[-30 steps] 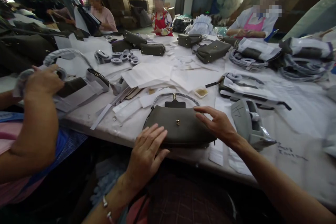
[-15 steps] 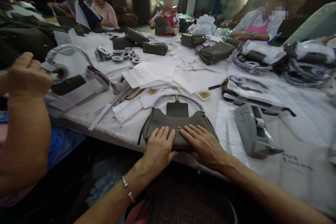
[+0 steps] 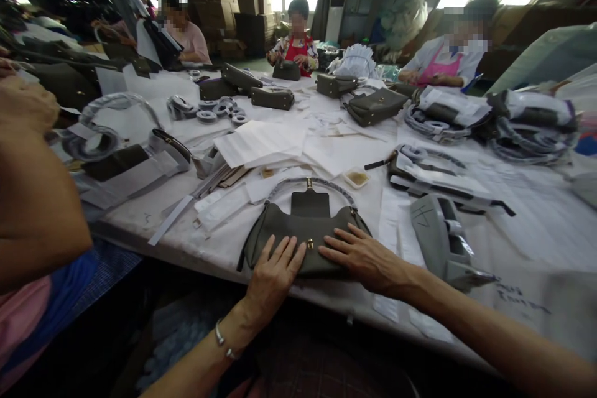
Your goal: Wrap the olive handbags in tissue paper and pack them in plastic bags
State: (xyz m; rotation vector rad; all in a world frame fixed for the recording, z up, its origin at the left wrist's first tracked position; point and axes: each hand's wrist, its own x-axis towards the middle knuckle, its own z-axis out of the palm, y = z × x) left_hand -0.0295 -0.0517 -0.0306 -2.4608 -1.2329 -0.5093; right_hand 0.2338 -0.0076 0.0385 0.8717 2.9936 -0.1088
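Note:
An olive-grey handbag (image 3: 275, 230) lies at the table's near edge, its wrapped handle (image 3: 280, 185) arching away from me. A dark flap (image 3: 310, 204) with a gold fitting at its top lies within the handle's arch. My left hand (image 3: 275, 270) rests flat on the front left of the bag, fingers stretched out. On the right part of the front, my right hand (image 3: 361, 255) lies with its fingers spread. Between the two hands shows a small gold clasp (image 3: 310, 243). Neither hand is wrapped round anything.
A grey tape dispenser (image 3: 443, 239) stands to the right, with a partly wrapped bag (image 3: 424, 174) behind it. White paper sheets (image 3: 261, 140) and a small dish (image 3: 357, 178) lie beyond my bag. A co-worker's arm (image 3: 37, 199) reaches in at left. More handbags (image 3: 377, 106) lie farther back.
My right hand has shifted up slightly, and its fingers are spread wider on the bag. My left hand stays on the left side. The camera view has tilted up somewhat.

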